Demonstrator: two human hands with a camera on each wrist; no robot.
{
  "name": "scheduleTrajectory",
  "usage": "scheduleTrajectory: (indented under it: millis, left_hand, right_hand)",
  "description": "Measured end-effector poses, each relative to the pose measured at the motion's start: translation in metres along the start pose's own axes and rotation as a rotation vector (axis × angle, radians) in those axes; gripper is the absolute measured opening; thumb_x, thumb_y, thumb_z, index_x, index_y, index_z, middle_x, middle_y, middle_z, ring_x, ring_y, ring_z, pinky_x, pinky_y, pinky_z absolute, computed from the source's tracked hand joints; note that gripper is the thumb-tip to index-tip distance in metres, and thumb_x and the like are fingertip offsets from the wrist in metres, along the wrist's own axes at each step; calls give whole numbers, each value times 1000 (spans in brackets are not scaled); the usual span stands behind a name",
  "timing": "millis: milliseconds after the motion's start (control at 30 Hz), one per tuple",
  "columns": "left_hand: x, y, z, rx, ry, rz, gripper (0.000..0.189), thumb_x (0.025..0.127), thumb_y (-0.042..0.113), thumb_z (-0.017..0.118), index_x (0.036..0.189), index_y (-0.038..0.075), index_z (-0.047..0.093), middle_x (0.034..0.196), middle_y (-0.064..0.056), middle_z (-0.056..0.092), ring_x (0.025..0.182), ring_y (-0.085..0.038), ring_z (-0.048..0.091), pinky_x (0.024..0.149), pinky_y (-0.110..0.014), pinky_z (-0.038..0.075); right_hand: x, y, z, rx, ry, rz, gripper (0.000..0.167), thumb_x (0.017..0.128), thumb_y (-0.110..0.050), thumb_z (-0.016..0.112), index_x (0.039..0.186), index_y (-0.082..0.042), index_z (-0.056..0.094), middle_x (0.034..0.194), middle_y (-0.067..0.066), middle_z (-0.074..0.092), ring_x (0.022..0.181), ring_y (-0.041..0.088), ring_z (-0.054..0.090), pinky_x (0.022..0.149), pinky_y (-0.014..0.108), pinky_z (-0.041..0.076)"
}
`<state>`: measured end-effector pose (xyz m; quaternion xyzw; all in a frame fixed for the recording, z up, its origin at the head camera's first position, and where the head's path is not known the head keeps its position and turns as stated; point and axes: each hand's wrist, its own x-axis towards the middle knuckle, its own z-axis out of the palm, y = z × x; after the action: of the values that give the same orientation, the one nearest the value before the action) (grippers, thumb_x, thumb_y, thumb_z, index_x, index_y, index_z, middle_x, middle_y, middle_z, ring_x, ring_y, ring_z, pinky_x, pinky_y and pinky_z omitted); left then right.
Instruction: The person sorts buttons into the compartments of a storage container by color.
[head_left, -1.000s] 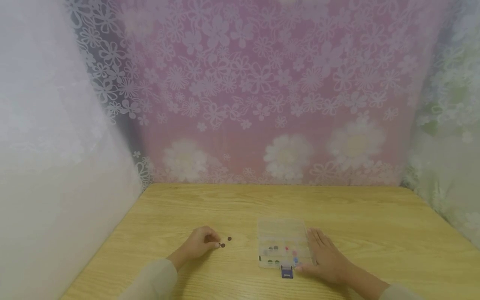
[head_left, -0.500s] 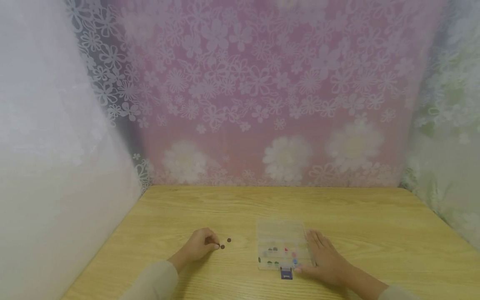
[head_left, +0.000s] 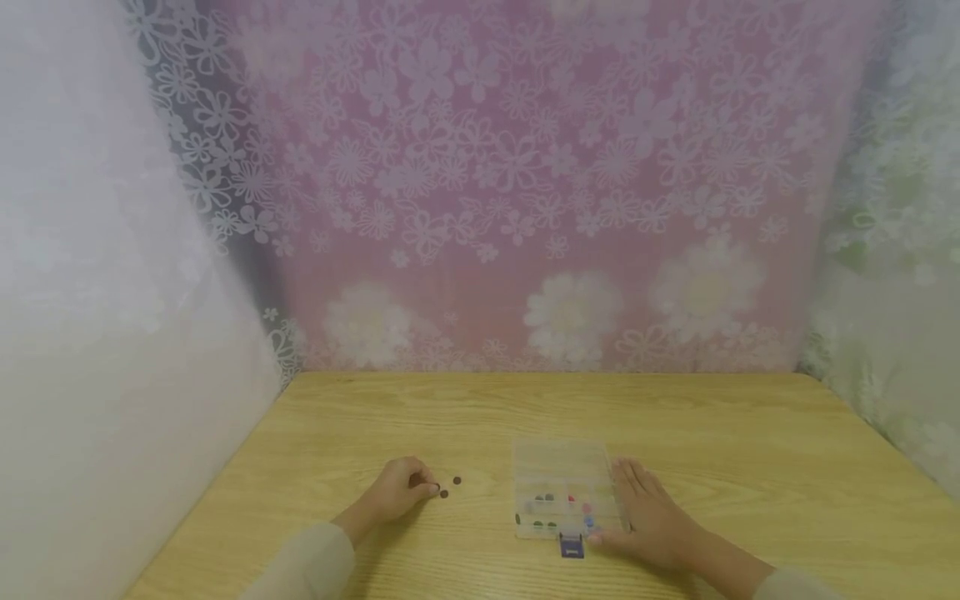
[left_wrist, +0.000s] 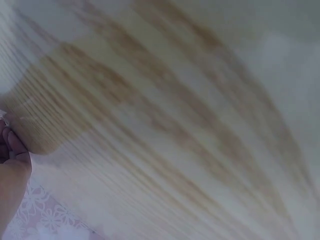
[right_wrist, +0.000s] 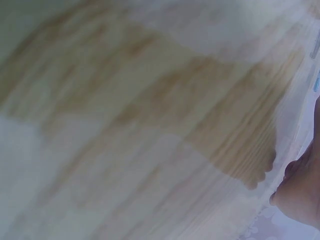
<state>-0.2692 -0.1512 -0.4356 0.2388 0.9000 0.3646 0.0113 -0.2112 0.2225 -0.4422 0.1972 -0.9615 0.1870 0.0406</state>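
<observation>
A small dark round disc is pinched between the thumb and fingertips of my left hand, low over the table. Two similar discs, a nearer one and a farther one, lie just right of those fingertips. My right hand rests against the right side of a clear plastic compartment box, fingers straight and thumb at its front corner. Dark, red, pink and blue small pieces sit in the box's compartments. In the wrist views, only part of the left hand and right hand shows at the edge.
A dark blue latch sticks out at the front of the box. The wood-grain table reaches back to a pink flowered curtain. Pale curtains hang at both sides.
The pinched disc appears to have risen very slightly beside the nearer loose disc. My right hand and the box keep their places; the head view shifts a little.
</observation>
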Motion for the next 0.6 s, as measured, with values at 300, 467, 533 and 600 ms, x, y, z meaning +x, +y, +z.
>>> scheduleTrajectory:
  millis: [300,467,533,600]
  left_hand:
    - [1,-1,-1,37,1,-2,15,88,9,60,75,4,65,89,-6,64,86,-17,57,73,-27,47]
    - [1,-1,-1,21,-13,-15,16,89,8,59,75,3,65,91,-8,65,90,-21,58,78,-37,49]
    - [1,-1,-2,23,-13,-14,15,89,8,59,75,4,65,91,-8,65,90,-21,58,78,-37,49]
    - [1,-1,-2,25,-12,-11,16,89,8,59,75,4,65,91,-8,65,89,-21,59,78,-37,49]
  right_hand:
    - [0,-2,-2,15,-11,1,106,78,-63,59,139,15,21,145,37,19,134,52,17,105,65,17]
    - [0,-1,-2,10,-16,2,107,78,-64,58,140,14,20,145,36,19,135,52,17,105,65,17]
    - [0,-1,-2,12,-18,5,107,78,-64,58,140,14,20,146,36,19,135,52,16,106,65,17]
    - [0,0,-2,17,-21,8,107,78,-64,58,140,14,19,146,36,18,135,51,16,106,65,16]
